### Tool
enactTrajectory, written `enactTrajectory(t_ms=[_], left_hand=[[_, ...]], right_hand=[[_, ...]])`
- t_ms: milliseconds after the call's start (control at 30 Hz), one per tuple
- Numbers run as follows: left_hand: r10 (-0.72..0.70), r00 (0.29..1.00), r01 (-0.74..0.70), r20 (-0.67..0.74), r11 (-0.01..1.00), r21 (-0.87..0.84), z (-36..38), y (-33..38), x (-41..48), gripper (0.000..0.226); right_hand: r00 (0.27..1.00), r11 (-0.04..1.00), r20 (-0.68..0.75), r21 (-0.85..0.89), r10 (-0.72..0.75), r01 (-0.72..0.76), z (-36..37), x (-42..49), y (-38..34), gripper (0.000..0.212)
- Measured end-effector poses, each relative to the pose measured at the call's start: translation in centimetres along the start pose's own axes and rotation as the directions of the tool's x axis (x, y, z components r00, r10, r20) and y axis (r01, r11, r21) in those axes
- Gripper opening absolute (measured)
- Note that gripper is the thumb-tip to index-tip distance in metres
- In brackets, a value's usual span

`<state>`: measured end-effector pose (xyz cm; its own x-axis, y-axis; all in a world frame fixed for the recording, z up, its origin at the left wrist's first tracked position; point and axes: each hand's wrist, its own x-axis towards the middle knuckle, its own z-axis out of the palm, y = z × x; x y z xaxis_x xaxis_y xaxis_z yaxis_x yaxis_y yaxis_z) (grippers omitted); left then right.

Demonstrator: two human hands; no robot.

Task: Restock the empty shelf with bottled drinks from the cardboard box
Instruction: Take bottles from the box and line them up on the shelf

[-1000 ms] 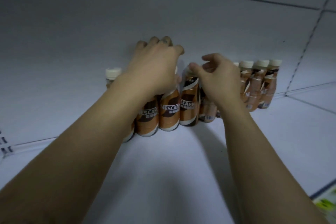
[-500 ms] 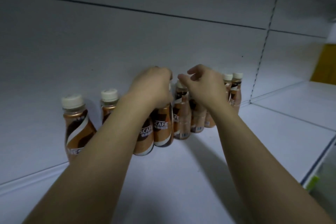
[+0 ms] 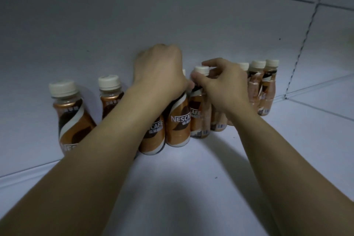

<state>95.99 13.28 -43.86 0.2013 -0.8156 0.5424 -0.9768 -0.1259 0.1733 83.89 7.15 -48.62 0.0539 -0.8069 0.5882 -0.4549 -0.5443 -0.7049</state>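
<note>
Beneath my left hand (image 3: 159, 74), curled over 1 labelled bottle (image 3: 177, 122), and my right hand (image 3: 226, 86), pinching the next bottle (image 3: 197, 117) at its neck, the row (image 3: 268, 86) hugs the back of the shelf (image 3: 191, 178), so I should seat both upright, touching.
</note>
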Motion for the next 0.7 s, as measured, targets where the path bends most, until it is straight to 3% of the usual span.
enactTrajectory(t_ms=[67,167,300,400,600,700], left_hand=[[0.015,0.999,-0.011,-0.042,0.996,0.084,0.2,0.2,0.0,0.046],[-0.003,1.000,0.005,-0.027,0.997,0.079,0.1,0.3,0.0,0.047],[0.010,0.999,-0.013,0.049,0.998,0.064,0.1,0.4,0.0,0.056],[0.040,0.995,-0.047,0.092,0.996,0.081,0.0,0.3,-0.1,0.063],[0.034,0.995,-0.038,0.096,0.998,0.048,-0.1,0.4,-0.3,0.053],[0.034,0.995,-0.039,0.090,0.998,0.050,0.1,0.4,-0.2,0.051]], right_hand=[[0.998,0.992,0.054,0.122,0.022,-0.029,0.0,0.1,0.5,0.047],[0.993,0.946,0.112,0.316,0.044,-0.077,0.2,0.2,1.3,0.050],[0.984,0.916,0.177,0.389,0.030,-0.098,-0.2,0.0,1.3,0.038],[0.988,0.960,0.154,0.276,0.003,-0.047,-0.6,-0.1,1.2,0.040],[0.992,0.992,0.082,-0.064,-0.100,0.105,-0.4,-0.9,0.6,0.062],[0.993,0.992,0.066,-0.075,-0.099,0.104,-0.2,-0.8,0.7,0.056]])
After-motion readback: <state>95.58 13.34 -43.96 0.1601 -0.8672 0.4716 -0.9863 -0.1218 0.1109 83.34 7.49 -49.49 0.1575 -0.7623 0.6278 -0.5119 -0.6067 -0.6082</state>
